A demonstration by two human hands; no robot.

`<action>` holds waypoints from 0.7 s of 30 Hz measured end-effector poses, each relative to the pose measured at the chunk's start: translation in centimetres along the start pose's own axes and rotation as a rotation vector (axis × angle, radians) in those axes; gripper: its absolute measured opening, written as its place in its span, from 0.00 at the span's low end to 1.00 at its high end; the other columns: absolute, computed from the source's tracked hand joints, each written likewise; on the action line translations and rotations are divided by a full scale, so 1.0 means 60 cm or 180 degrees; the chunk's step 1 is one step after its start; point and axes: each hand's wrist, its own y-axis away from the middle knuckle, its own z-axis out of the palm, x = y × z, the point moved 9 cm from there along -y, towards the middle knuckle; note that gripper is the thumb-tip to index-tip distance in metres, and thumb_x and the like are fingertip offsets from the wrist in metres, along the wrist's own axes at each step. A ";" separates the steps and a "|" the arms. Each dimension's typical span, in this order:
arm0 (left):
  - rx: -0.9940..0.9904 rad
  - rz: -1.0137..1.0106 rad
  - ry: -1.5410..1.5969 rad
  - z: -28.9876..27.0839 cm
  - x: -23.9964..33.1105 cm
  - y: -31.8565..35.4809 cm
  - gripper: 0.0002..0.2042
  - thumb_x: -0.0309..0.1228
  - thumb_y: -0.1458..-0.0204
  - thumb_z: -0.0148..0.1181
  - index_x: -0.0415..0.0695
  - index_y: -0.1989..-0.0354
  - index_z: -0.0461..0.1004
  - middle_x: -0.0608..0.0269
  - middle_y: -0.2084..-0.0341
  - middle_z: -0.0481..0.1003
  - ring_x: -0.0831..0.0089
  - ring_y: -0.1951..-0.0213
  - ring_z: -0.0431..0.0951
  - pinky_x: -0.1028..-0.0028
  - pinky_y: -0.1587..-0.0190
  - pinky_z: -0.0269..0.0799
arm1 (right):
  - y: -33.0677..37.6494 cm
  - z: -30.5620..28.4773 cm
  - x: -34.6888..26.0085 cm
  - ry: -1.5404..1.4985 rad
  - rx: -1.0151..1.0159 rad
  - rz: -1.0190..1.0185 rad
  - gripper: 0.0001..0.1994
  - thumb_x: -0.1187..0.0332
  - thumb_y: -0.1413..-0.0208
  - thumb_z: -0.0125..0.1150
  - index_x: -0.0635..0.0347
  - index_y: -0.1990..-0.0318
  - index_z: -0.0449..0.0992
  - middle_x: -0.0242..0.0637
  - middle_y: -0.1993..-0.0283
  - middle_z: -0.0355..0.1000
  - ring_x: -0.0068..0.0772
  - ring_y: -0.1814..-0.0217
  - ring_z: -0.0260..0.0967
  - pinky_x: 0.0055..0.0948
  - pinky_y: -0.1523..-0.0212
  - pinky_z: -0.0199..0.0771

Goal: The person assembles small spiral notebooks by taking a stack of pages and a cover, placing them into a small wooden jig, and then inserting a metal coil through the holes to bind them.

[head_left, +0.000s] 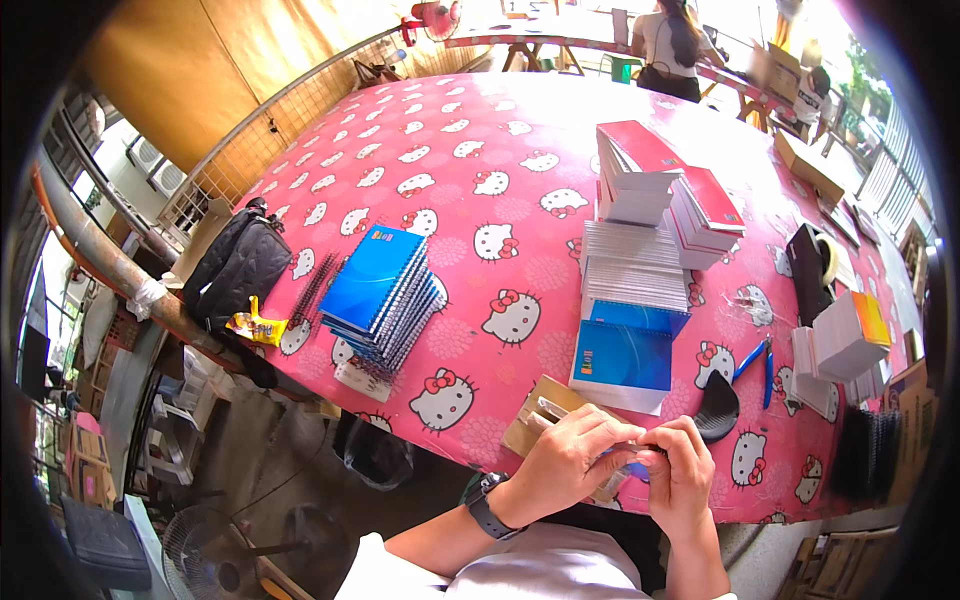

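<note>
Left hand (565, 455) and right hand (683, 470) meet at the near table edge (400, 430), fingers curled together around a small object (640, 458) too hidden to identify. Cardboard piece (535, 415) lies just beside the left hand, blue notebook stack (625, 365) beyond; open tablecloth (470, 170) stretches farther out.

Glossy plastic tablecloth (480, 150), paper notebooks (385, 290)

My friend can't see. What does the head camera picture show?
Two hands, left hand and right hand, meet at the edge of a pink cartoon-cat table, pinching something small between them. On the table are a stack of blue spiral notebooks, more notebook piles and a black bag.
</note>
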 end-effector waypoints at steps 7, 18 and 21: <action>0.0043 0.0256 -0.0179 -0.031 0.015 -0.004 0.08 0.27 0.52 0.64 0.42 0.63 0.75 0.61 0.72 0.74 0.63 0.68 0.74 0.67 0.63 0.72 | -0.020 0.007 -0.020 0.0095 -0.0120 -0.0466 0.09 0.67 0.50 0.65 0.61 0.66 0.73 0.35 0.70 0.68 0.37 0.70 0.68 0.33 0.72 0.68; 0.0136 0.0445 -0.0256 -0.044 0.016 -0.013 0.08 0.25 0.52 0.64 0.43 0.64 0.75 0.62 0.73 0.74 0.63 0.68 0.74 0.68 0.65 0.72 | -0.051 -0.002 -0.044 0.0035 -0.0207 -0.0811 0.12 0.73 0.58 0.69 0.62 0.63 0.75 0.34 0.70 0.67 0.35 0.71 0.66 0.31 0.72 0.68; 0.0188 0.0499 -0.0504 -0.054 0.013 -0.015 0.08 0.25 0.53 0.65 0.44 0.64 0.76 0.62 0.72 0.75 0.64 0.67 0.75 0.68 0.65 0.72 | -0.045 0.002 -0.030 0.0326 -0.0367 -0.0634 0.20 0.60 0.53 0.67 0.61 0.55 0.72 0.39 0.58 0.68 0.42 0.58 0.66 0.38 0.58 0.69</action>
